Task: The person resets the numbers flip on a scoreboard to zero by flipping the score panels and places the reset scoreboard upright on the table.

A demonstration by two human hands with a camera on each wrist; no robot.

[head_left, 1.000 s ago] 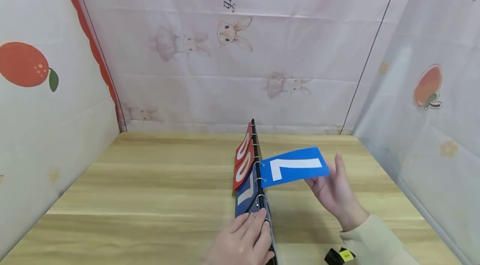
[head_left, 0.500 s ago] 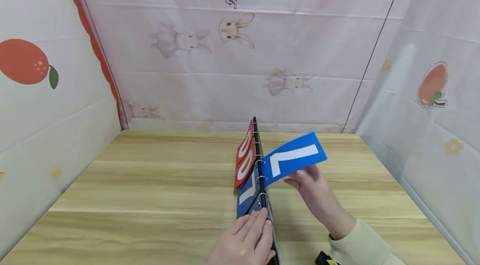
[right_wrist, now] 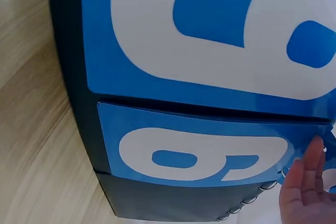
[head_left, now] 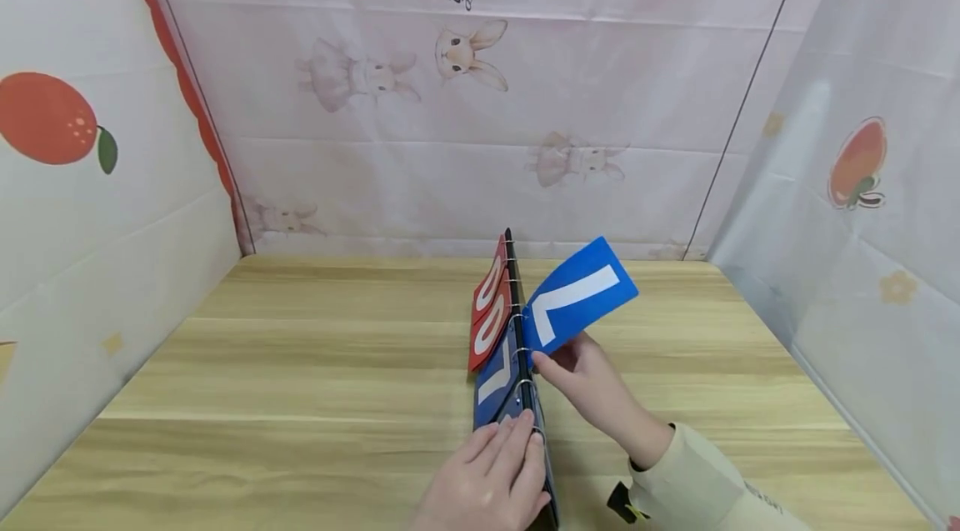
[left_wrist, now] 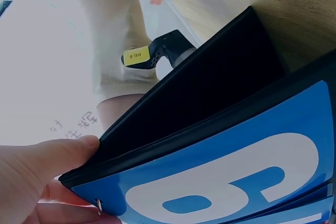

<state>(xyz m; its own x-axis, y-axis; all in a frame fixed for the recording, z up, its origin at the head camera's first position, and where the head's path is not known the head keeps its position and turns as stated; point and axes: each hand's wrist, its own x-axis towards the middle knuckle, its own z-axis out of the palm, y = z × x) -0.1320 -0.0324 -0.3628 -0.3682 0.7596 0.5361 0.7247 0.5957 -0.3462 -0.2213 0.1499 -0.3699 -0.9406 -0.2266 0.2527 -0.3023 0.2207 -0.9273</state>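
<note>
In the head view a flip scoreboard point(head_left: 517, 331) stands on the table, with red number cards point(head_left: 489, 314) at its far end and a darker blue 7 card point(head_left: 498, 381) on its left face. My left hand point(head_left: 487, 477) grips the near end at the top edge, the thumb on one side in the left wrist view. A bright blue 7 card point(head_left: 577, 298) stands raised on its rings to the right. My right hand point(head_left: 596, 385) is beneath that card, thumb tip by the rings. In the right wrist view its straight fingers point(right_wrist: 307, 182) touch near a blue 6 card point(right_wrist: 199, 150).
The wood-grain table point(head_left: 300, 373) spreads on both sides of the scoreboard. Patterned cloth walls point(head_left: 375, 147) enclose the back and sides. A black device with a yellow label point(left_wrist: 137, 56) is at the right sleeve.
My right hand has moved left and inward, from the card's outer end to near the rings. The bright blue 7 card has tilted further up. My left hand keeps its hold.
</note>
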